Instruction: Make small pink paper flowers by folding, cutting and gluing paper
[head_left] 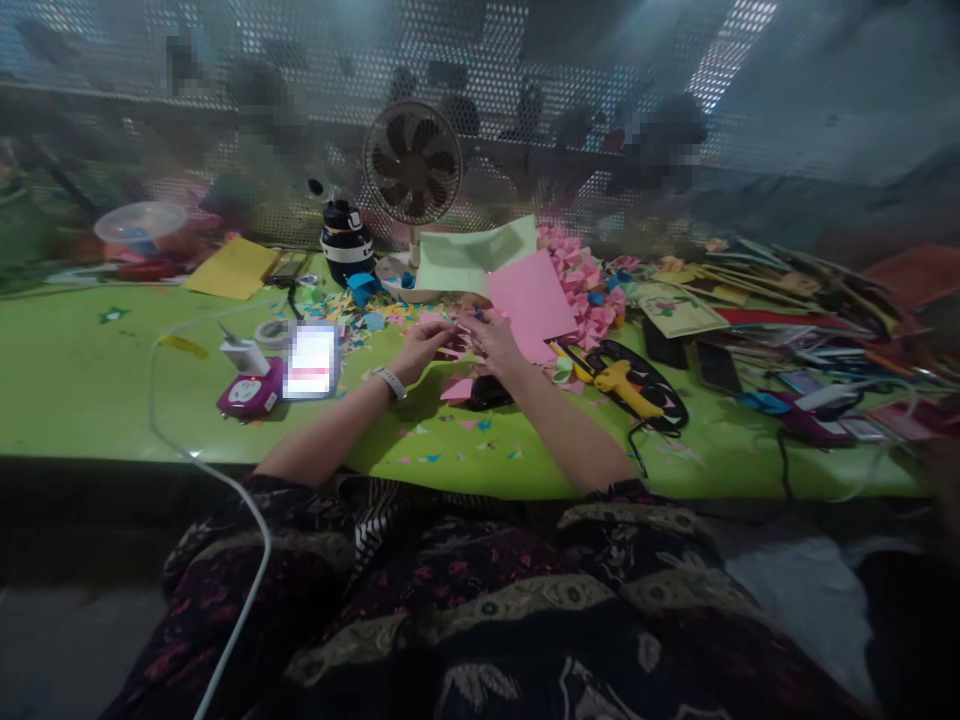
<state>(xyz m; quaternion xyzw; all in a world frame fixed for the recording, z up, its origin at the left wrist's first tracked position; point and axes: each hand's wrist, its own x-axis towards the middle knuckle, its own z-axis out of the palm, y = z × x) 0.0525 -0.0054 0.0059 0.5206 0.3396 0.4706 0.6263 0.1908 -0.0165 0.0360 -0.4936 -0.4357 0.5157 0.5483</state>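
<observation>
My left hand [424,345] and my right hand [491,338] meet over the middle of the green table [90,385]. Both pinch a small pink paper piece [454,340] between their fingertips. My left wrist wears a white band [390,382]. A larger pink paper sheet [534,300] lies just behind my right hand, and a pale green sheet [472,255] stands behind that. A heap of pink folded paper flowers [592,285] sits to the right of the sheets. A dark small object [487,392] lies under my right forearm.
A yellow glue gun [626,385] with black cord lies to the right. A phone [311,362], a purple punch [247,392], tape roll [271,332] and white cable [161,420] are at left. A small fan [412,165] and black bottle [345,240] stand behind. Paper scraps litter the table.
</observation>
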